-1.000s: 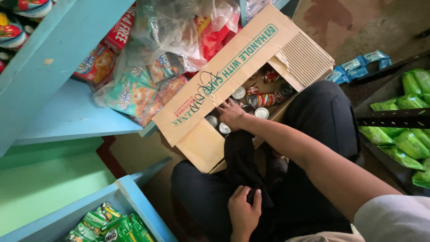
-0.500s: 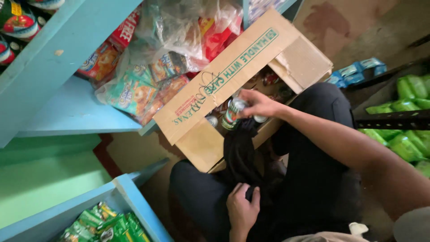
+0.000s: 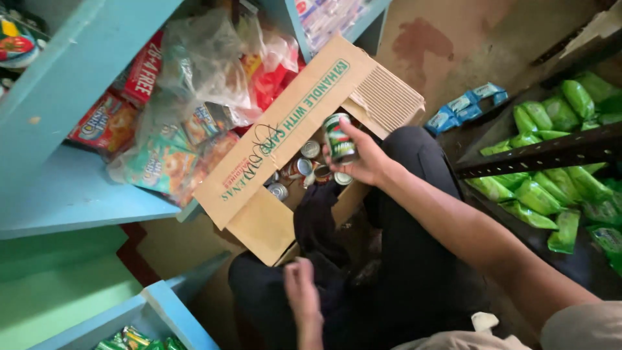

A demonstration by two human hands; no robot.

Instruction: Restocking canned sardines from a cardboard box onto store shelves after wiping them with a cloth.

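Head view: your right hand, fingers clamped round a green can, lifts it above the cardboard box at 12 o'clock, while your left hand hovers loosely open.

Left hand motion-blurred, finger pose unreadable, forearm cut by bottom edge. Can in right hand: lower part hidden behind fingers, label too blurred to make out. Cans in cardboard box partly hidden by flap and dark cloth; count unclear. Snack packs inside clear plastic bag smeared by glare. Green packets in lower bin cut by bottom edge.
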